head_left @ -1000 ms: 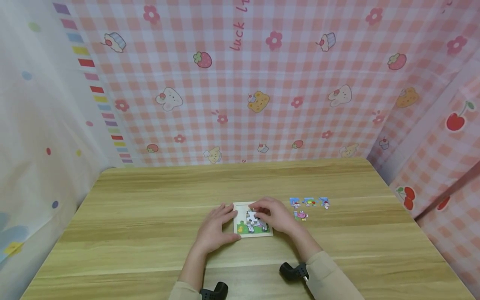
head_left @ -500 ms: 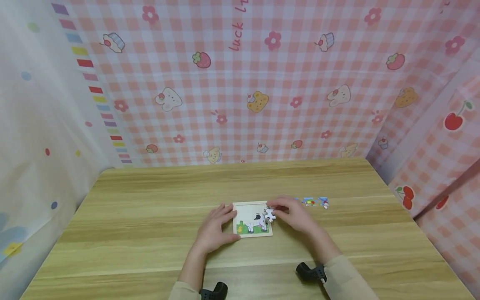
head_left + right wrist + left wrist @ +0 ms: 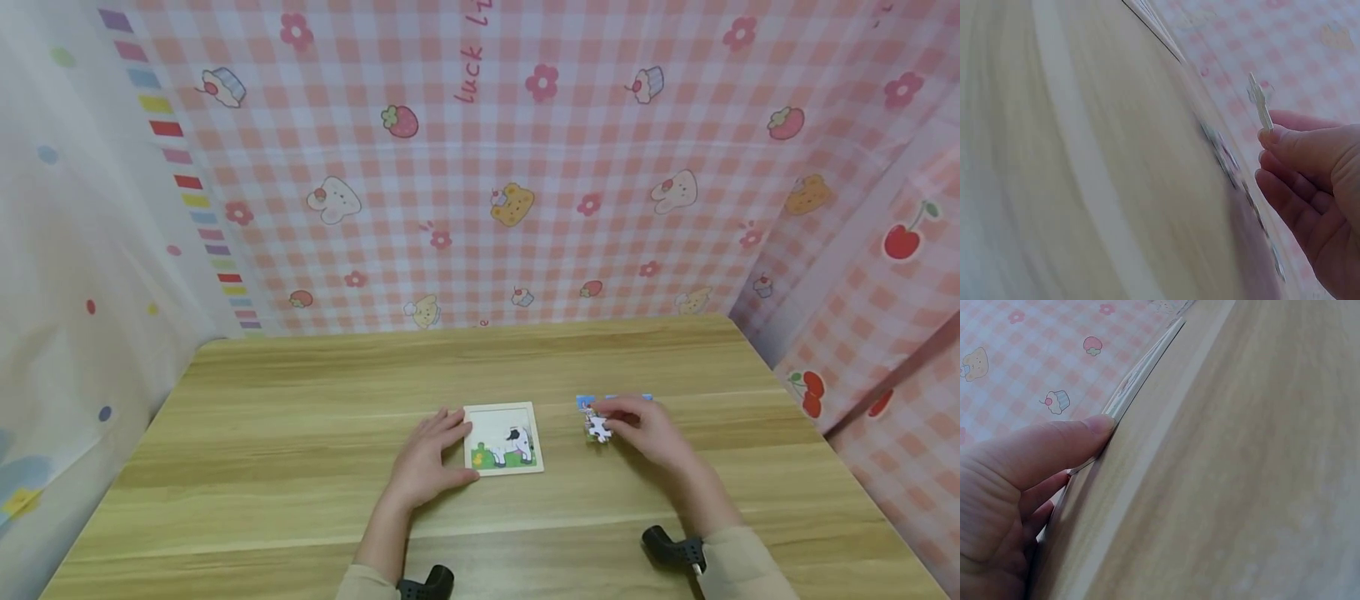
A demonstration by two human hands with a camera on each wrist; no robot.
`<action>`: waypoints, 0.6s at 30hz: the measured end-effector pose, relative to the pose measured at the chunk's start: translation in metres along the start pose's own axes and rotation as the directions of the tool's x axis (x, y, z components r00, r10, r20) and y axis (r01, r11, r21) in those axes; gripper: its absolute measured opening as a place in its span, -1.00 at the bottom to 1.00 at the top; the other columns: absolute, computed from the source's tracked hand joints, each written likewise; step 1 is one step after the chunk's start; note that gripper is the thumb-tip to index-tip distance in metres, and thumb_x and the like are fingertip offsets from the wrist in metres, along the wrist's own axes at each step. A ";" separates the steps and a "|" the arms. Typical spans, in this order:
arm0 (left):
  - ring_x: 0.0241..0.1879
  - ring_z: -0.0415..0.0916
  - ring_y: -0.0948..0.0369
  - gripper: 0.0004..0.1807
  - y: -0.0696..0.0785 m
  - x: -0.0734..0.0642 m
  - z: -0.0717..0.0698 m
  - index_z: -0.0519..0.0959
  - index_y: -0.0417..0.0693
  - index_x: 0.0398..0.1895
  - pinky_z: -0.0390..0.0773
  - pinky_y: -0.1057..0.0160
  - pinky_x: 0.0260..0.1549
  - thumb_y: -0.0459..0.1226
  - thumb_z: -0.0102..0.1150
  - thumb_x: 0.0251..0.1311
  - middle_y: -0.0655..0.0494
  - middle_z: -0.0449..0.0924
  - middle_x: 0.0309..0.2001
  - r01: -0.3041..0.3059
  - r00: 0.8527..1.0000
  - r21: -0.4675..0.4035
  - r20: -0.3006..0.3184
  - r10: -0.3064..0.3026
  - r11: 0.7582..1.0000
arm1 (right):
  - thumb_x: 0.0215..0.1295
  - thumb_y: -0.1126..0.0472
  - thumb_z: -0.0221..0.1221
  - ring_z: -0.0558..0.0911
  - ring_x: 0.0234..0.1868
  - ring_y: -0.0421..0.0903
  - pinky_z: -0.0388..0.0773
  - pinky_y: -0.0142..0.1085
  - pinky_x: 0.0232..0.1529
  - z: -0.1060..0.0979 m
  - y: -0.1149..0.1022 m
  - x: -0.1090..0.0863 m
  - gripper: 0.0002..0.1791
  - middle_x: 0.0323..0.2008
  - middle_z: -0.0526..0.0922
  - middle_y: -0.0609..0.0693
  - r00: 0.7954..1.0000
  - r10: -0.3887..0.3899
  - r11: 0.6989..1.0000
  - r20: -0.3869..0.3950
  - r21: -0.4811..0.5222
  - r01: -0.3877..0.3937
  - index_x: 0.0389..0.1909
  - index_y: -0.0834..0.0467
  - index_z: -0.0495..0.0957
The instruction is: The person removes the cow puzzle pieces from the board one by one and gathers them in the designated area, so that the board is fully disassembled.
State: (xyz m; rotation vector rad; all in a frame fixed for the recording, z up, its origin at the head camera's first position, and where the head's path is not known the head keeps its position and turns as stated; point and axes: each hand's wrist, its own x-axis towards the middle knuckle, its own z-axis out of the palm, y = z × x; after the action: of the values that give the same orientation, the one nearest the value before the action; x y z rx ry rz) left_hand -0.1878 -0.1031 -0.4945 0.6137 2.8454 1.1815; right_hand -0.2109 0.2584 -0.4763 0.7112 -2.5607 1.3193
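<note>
A small pale jigsaw tray (image 3: pixel 504 407) lies on the table in the head view, with a black-and-white cow's body on green grass pieced together in its lower part. My left hand (image 3: pixel 429 457) rests at its left side, thumb touching the lower left corner and fingertips against the left edge. In the left wrist view the straight thumb (image 3: pixel 1054 447) lies on the tray's rim (image 3: pixel 1147 369). My right hand (image 3: pixel 648 429) pinches a white jigsaw piece (image 3: pixel 598 428) between thumb and fingers. Edge-on in the right wrist view, that jigsaw piece (image 3: pixel 1261 103) is raised above the tabletop.
Loose jigsaw pieces (image 3: pixel 585 402) lie right of the tray, partly hidden behind the right hand. The wooden table (image 3: pixel 315 400) meets a pink checked cloth (image 3: pixel 450 167) at its back edge. Black camera mounts (image 3: pixel 671 550) sit on both wrists.
My right hand has lifted the white jigsaw piece off the tray and carried it rightward to the loose pieces. The left hand has stayed at the tray's left side.
</note>
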 end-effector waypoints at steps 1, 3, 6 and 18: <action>0.49 0.03 -0.05 -0.23 0.000 0.000 0.000 0.52 -0.19 0.27 -0.08 -0.08 0.46 -0.12 0.53 -0.06 -0.03 0.31 0.42 -0.001 1.000 -0.001 0.000 0.001 1.000 | 0.18 0.50 0.29 0.62 -0.12 -0.14 0.59 -0.46 -0.10 -0.004 0.002 -0.002 -0.78 -0.15 0.69 0.20 1.000 0.001 1.000 -0.005 -0.008 -0.001 -0.13 0.35 0.68; 0.49 0.03 -0.06 -0.23 0.001 -0.001 -0.001 0.52 -0.20 0.27 -0.08 -0.08 0.46 -0.12 0.53 -0.06 -0.03 0.31 0.42 -0.002 1.000 -0.004 -0.001 0.002 1.000 | 0.19 0.50 0.28 0.62 -0.13 -0.16 0.59 -0.46 -0.11 -0.010 0.006 -0.005 -0.78 -0.15 0.69 0.19 1.000 0.015 1.000 -0.013 -0.024 -0.015 -0.13 0.34 0.68; 0.48 0.03 -0.06 -0.24 0.002 -0.001 -0.001 0.52 -0.20 0.27 -0.09 -0.08 0.46 -0.13 0.53 -0.05 -0.04 0.31 0.42 -0.003 1.000 -0.010 0.000 0.003 1.000 | 0.18 0.51 0.29 0.62 -0.12 -0.15 0.58 -0.46 -0.09 -0.017 0.012 -0.010 -0.78 -0.14 0.69 0.16 0.999 0.034 0.997 -0.022 -0.069 -0.036 -0.14 0.31 0.69; 0.48 0.04 -0.07 -0.24 0.003 -0.001 -0.002 0.52 -0.21 0.26 -0.08 -0.10 0.46 -0.13 0.52 -0.06 -0.05 0.31 0.42 0.002 1.000 -0.015 -0.001 -0.002 1.000 | 0.15 0.50 0.32 0.64 -0.12 -0.08 0.62 -0.24 -0.08 -0.027 0.027 -0.018 -0.74 -0.19 0.72 0.02 0.998 0.067 0.967 -0.010 -0.245 -0.067 -0.15 0.21 0.72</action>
State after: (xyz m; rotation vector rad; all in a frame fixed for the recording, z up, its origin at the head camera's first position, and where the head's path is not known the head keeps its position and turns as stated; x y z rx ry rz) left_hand -0.1858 -0.1027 -0.4908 0.6098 2.8352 1.2021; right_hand -0.2102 0.2996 -0.4865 0.5807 -2.7036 0.9933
